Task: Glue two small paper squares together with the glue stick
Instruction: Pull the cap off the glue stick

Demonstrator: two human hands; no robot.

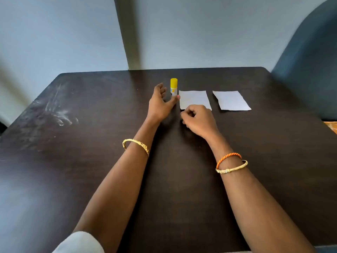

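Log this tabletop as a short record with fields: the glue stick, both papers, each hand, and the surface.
glue stick: yellow, upright, cap on, left of the papers
near paper: white, flat, beside the glue stick
far paper: white, flat, apart to the right
left hand: open, fingers spread around the glue stick, not gripping it
right hand: fingers curled at the near paper's front edge; a pinch cannot be told
table: dark wood, scuffed at left

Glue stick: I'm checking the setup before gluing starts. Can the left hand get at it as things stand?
Probably yes: the open left hand is right beside the upright glue stick, with nothing between them.
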